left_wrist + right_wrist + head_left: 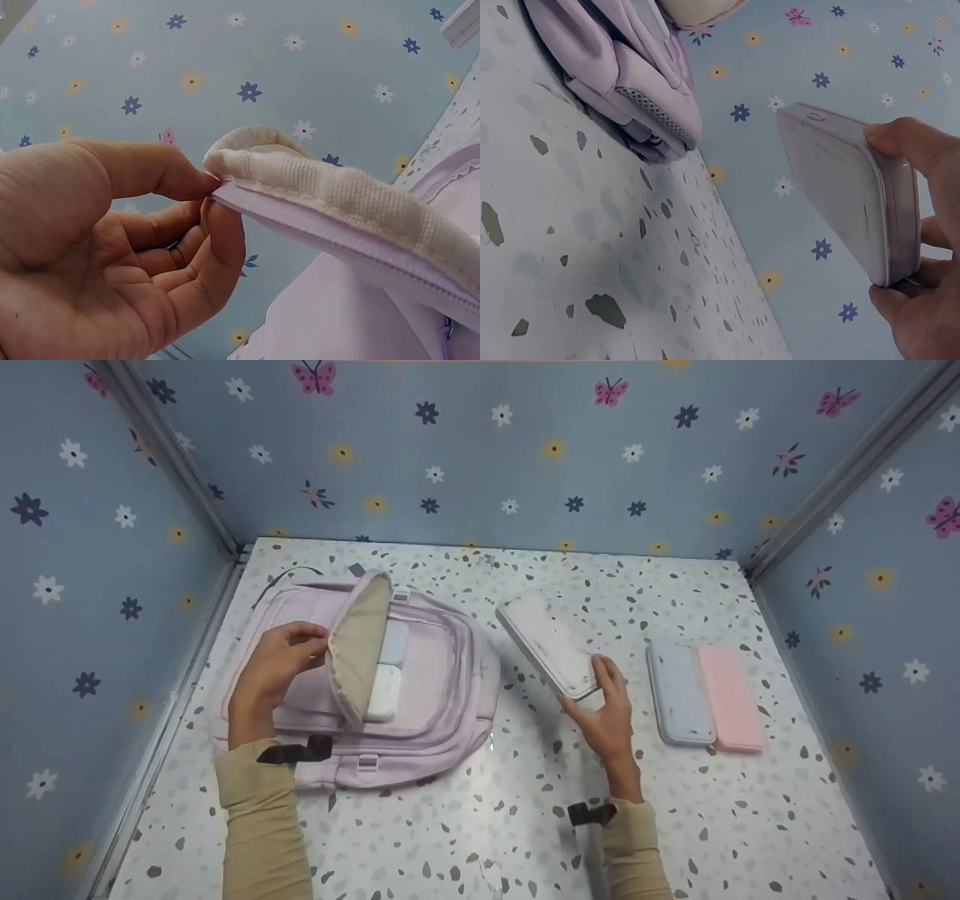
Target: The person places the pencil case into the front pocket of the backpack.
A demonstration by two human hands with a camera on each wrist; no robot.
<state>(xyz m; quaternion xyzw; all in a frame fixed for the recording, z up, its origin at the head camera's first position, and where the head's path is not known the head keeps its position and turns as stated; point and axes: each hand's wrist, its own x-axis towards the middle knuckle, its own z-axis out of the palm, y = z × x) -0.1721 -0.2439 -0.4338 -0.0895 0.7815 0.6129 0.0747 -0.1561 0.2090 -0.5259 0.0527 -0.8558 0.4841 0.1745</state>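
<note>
A lilac backpack (300, 604) lies on the left of the table, its pocket flap (354, 660) lifted to show a beige lining. With thumb and fingertips my left hand (281, 660) pinches the flap's edge, close up in the left wrist view. Inside the opened pocket lie a small pale blue item (394, 643) and a white one (384, 694), partly covered by the flap. Right of the backpack, my right hand (609, 712) grips a white, rounded pencil case (546, 641) by its near end. The case (832, 187) is held tilted above the table in the right wrist view.
A light blue case (680, 694) and a pink case (731, 697) lie side by side on the right of the speckled table (465, 832). Flower-patterned walls (480, 450) stand at the back and both sides. A strap loop (289, 574) sticks out behind the backpack.
</note>
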